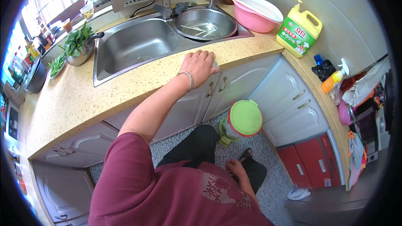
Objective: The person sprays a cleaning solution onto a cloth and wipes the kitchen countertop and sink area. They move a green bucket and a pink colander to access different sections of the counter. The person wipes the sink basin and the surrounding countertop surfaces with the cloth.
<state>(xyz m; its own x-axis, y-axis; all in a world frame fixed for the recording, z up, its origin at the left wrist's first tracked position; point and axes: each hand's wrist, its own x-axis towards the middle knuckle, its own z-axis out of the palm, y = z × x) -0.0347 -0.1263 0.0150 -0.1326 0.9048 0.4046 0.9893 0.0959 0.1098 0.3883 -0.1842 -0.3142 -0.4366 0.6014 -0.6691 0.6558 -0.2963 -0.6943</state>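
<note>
My left hand (199, 66), with a bracelet at the wrist, presses palm down on the front of the speckled yellow countertop (132, 77). A bit of pale cloth (215, 64) shows beside its thumb; the fingers cover the rest. Just behind it, a round steel basin (204, 25) stands in the right bowl of the sink, with several pale strips in it. The left sink bowl (139, 44) is bare steel. Low by my right leg hangs my right hand (235, 168), its fingers loosely curled and partly hidden, with nothing visible in it.
Right of the sink stand a pink basin (254, 18) with a white colander and a yellow detergent jug (298, 31). A saucepan (81, 55) of leafy greens and a plate of green beans (57, 66) sit left. On the floor is a green-lidded bin (245, 117), below the cabinets.
</note>
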